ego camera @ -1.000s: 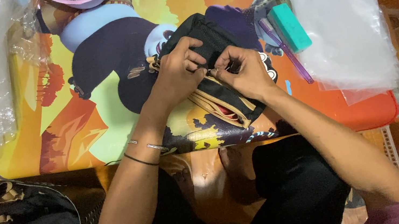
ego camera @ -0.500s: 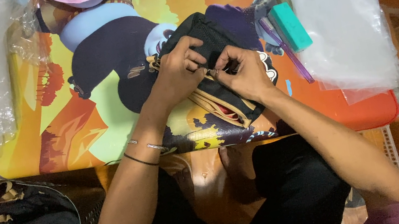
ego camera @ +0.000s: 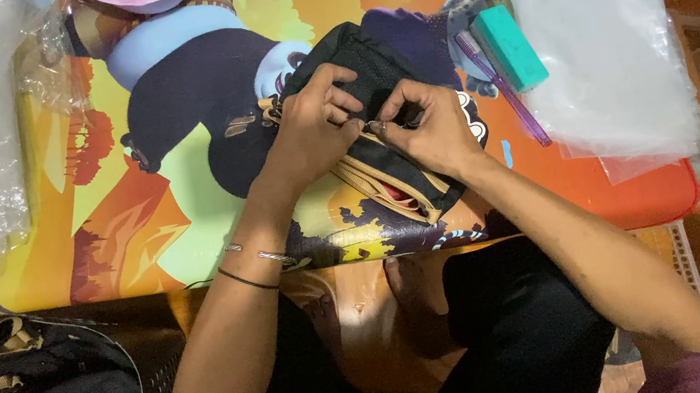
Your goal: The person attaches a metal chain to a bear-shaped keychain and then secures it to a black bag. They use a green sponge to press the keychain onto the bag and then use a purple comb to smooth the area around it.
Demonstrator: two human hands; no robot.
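A black pouch (ego camera: 378,139) with tan edges lay on the bright cartoon table (ego camera: 134,225), near the middle. Its long side ran slanted, from the far left down toward the near right. The left hand (ego camera: 314,131) was curled on top of the pouch, pressing it down. The right hand (ego camera: 434,129) came in from the right side, fingers pinched tight on a small part of the pouch. Just to the right lay a purple toothbrush (ego camera: 504,88), a teal block (ego camera: 511,48) and a clear plastic bag (ego camera: 605,36).

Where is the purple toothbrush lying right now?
In the head view, the purple toothbrush lies on the colourful table, right of the right hand, beside the teal block.
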